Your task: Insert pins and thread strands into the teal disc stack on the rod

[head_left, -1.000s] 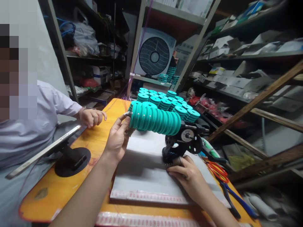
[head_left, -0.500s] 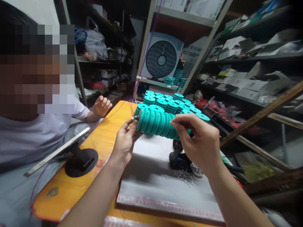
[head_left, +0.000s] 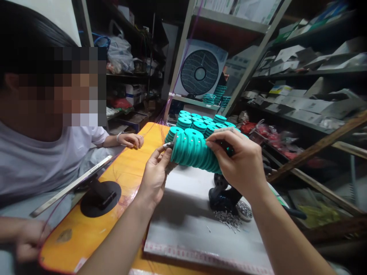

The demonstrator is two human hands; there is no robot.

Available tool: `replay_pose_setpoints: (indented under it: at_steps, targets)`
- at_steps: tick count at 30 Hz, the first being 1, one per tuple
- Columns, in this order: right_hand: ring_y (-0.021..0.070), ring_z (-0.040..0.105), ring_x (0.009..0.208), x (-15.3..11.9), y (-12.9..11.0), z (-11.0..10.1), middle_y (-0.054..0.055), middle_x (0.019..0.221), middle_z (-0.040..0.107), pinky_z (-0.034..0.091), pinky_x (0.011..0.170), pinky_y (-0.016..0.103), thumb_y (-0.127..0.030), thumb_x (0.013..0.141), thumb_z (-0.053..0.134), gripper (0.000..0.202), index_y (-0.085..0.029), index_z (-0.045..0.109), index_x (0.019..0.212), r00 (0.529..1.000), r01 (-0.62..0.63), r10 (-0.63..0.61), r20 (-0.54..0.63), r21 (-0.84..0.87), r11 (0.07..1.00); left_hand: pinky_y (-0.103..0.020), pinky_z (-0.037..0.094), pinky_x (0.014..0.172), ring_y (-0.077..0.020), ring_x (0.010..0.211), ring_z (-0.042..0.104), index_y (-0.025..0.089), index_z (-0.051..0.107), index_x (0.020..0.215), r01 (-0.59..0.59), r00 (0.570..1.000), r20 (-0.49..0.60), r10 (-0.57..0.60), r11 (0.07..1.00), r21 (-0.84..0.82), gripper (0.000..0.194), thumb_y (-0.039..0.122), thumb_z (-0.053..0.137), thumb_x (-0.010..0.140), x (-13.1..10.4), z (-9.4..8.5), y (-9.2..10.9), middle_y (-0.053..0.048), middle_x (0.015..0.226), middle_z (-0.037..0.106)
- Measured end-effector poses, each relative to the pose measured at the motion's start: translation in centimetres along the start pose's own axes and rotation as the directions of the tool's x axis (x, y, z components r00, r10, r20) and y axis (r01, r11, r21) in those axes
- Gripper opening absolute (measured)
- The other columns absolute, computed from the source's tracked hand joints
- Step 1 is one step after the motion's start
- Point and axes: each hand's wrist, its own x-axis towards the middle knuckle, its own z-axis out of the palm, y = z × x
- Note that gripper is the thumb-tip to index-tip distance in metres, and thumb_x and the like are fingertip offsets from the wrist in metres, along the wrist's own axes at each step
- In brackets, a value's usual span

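Observation:
A row of teal discs (head_left: 195, 151) lies sideways on a dark spindle above the white board (head_left: 177, 217). At the row's left end, the fingers of my left hand (head_left: 156, 172) are closed on the spindle's tip. My right hand (head_left: 239, 156) is pinched against the discs toward their right side; what lies between its fingertips is too small to make out. Below the row stands a black holder (head_left: 222, 196). Small metal pins (head_left: 228, 219) are scattered beside a round dish (head_left: 244, 211) of more pins.
Stacks of teal discs (head_left: 183, 122) stand behind the row. At left, a person (head_left: 51, 152) sits by the orange table (head_left: 71, 236), near a tablet (head_left: 71, 185) on a round-based stand. A box fan (head_left: 199, 72) and loaded shelves are behind.
My right hand has shifted slightly left along the discs, still pinched. The person's raised hand has come down onto the table edge, and their other hand now shows at lower left. The view has shifted slightly.

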Motion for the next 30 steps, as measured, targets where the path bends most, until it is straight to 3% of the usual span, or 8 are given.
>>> replay_pose_setpoints:
  at_steps: [9,12,14,16,19,23,26,30]
  targets:
    - [0.0161,0.061,0.081,0.6,0.0,-0.6,0.001,0.083,0.063,0.048,0.075,0.031,-0.013,0.083,0.061,0.010,-0.022,0.063,0.079,0.987,0.063,-0.052,0.150,-0.071,0.995,-0.024,0.054,0.074,-0.0096,0.072,0.063,0.019,0.065,0.096,-0.011,1.000,0.003,0.011,0.999,0.030,0.035,0.033,0.079,0.068,0.2,-0.3,-0.3,0.000,0.086,0.069]
    - [0.0171,0.061,0.085,-0.3,-0.7,-1.4,0.003,0.094,0.064,0.049,0.076,0.032,-0.015,0.083,0.062,0.009,-0.022,0.066,0.088,0.991,0.082,-0.072,0.115,-0.092,0.992,-0.024,0.054,0.075,-0.0103,0.075,0.065,0.019,0.065,0.096,-0.013,1.000,0.018,0.013,1.000,0.024,0.036,0.032,0.080,0.067,0.2,-0.4,-0.3,0.000,0.087,0.069]
    - [0.0179,0.061,0.088,-2.3,-1.2,-2.2,0.005,0.102,0.062,0.049,0.077,0.033,-0.018,0.084,0.062,0.016,-0.022,0.065,0.098,0.999,0.036,-0.033,0.038,-0.098,0.994,-0.023,0.054,0.075,-0.0100,0.075,0.065,0.019,0.065,0.096,-0.013,1.000,0.017,0.013,1.000,0.018,0.035,0.032,0.080,0.067,0.2,-0.4,-0.2,0.000,0.087,0.069]
    - [0.0173,0.060,0.087,-5.6,-1.6,-3.0,0.005,0.098,0.061,0.050,0.075,0.031,-0.018,0.085,0.059,0.016,-0.023,0.066,0.099,0.996,-0.057,0.062,0.067,-0.073,0.996,-0.022,0.054,0.074,-0.0092,0.073,0.064,0.019,0.065,0.095,-0.013,1.000,0.019,0.013,1.000,0.012,0.034,0.031,0.080,0.067,0.1,-0.3,-0.2,0.001,0.086,0.069]
    - [0.0173,0.060,0.081,-11.2,-1.2,-3.5,0.004,0.088,0.062,0.049,0.069,0.030,-0.018,0.088,0.055,0.015,-0.025,0.068,0.089,0.872,-0.204,0.223,0.436,-0.091,0.975,-0.023,0.055,0.074,-0.0097,0.074,0.064,0.018,0.066,0.095,-0.020,0.999,0.035,0.020,1.000,0.017,0.032,0.031,0.079,0.069,0.0,-0.2,-0.2,0.000,0.087,0.070]
    - [0.0215,0.060,0.087,-16.9,0.6,-2.5,0.006,0.091,0.064,0.050,0.075,0.035,-0.023,0.085,0.060,0.016,-0.026,0.071,0.096,0.759,-0.348,0.410,0.505,-0.219,0.912,-0.023,0.055,0.075,-0.0100,0.074,0.065,0.018,0.066,0.095,-0.023,0.999,0.032,0.022,0.999,0.026,0.031,0.031,0.078,0.070,0.1,-0.1,-0.2,0.000,0.087,0.070]
    - [0.0209,0.061,0.085,-18.8,1.4,-1.2,0.005,0.090,0.065,0.050,0.074,0.033,-0.026,0.085,0.062,0.012,-0.026,0.072,0.090,0.755,-0.436,0.463,0.465,-0.173,0.883,-0.023,0.055,0.075,-0.0097,0.074,0.065,0.018,0.066,0.095,-0.017,0.999,0.029,0.016,0.999,0.029,0.031,0.031,0.078,0.070,0.1,-0.1,-0.2,0.000,0.087,0.070]
    - [0.0179,0.061,0.076,-18.6,1.1,-0.6,0.004,0.081,0.062,0.049,0.066,0.029,-0.022,0.088,0.056,0.015,-0.023,0.069,0.082,0.833,-0.389,0.398,0.385,-0.105,0.915,-0.024,0.055,0.078,-0.0097,0.076,0.065,0.018,0.066,0.097,-0.020,1.000,0.019,0.019,0.999,0.028,0.030,0.030,0.077,0.071,0.0,0.0,-0.2,0.000,0.087,0.070]
